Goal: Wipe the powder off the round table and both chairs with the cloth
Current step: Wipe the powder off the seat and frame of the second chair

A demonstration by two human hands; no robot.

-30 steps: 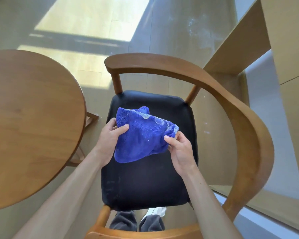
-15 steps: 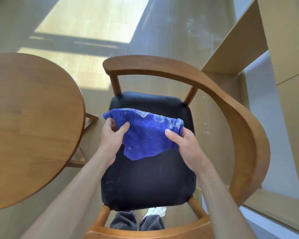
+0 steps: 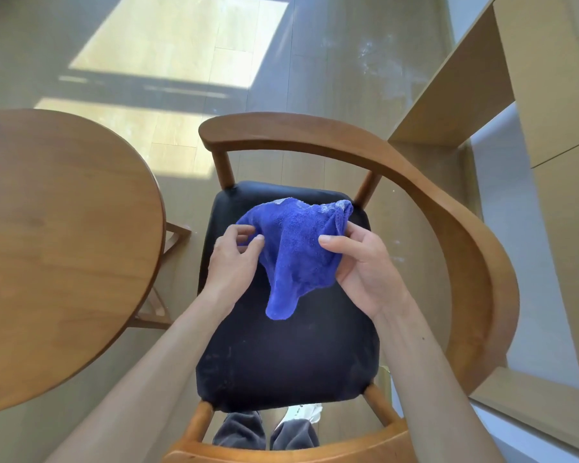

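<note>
The blue terry cloth [image 3: 295,248] hangs bunched in the air above the black padded seat [image 3: 288,355] of a wooden armchair [image 3: 475,262], held between both hands, with one corner drooping toward the seat. White powder streaks its upper edge. The right hand [image 3: 365,265] grips the cloth's right side, thumb laid across the front and fingers curled behind the fabric, palm turned up toward the camera. The left hand [image 3: 231,259] pinches the left edge between thumb and curled fingers, its back facing up. Both forearms reach forward over the seat from the lower corners. The round wooden table [image 3: 64,245] stands just left of the chair. Faint pale smears show on the seat's near left part.
</note>
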